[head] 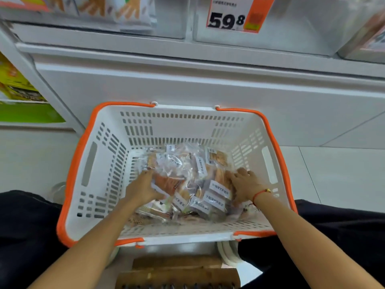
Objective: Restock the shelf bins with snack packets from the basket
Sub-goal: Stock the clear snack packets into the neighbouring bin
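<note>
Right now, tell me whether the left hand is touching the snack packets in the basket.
Touching. The head view shows the left hand with fingers lying on the snack packets.

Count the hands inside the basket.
2. The left hand grips packets on the pile's left side; the right hand rests on its right side, inside the basket.

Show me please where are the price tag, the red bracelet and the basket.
price tag (227, 19): head view, on the printed number.
red bracelet (260, 193): head view, on the cord.
basket (89, 163): head view, on its left wall.
</note>
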The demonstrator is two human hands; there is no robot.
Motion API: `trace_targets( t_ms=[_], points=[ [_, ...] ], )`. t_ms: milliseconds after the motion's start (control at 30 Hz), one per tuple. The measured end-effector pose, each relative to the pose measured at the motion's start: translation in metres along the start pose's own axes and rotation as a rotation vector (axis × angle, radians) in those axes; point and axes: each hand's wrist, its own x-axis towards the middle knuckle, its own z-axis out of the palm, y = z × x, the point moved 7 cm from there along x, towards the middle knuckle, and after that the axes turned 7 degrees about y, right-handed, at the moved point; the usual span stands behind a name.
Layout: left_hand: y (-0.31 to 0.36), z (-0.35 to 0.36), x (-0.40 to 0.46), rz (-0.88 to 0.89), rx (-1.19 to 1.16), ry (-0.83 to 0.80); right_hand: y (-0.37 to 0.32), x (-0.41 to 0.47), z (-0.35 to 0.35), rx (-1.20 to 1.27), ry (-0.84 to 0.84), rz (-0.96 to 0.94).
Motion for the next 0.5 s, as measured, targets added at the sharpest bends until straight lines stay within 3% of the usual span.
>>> trace_targets(
  t_ms=[100,233,300,433,500],
  points=[
    [-0.008,-0.016,0.002,-0.101,-0.138,0.105,-0.005,0.001,-0.01,0.071,0.116,-0.016],
    [-0.019,-0.039,0.009,-0.229,-0.356,0.136,-0.045,0.012,-0.018,0.546,0.062,-0.048],
    [-0.023,-0.053,0.011,-0.274,-0.55,0.164,-0.076,0.02,-0.028,0.546,0.089,-0.089],
    [-0.037,-0.065,0.006,-0.408,-0.807,0.15,-0.097,0.025,-0.058,0.325,0.289,-0.142],
    [-0.041,-0.065,0.001,-0.447,-0.899,0.097,-0.088,0.026,-0.061,0.476,0.249,-0.138]
  ],
)
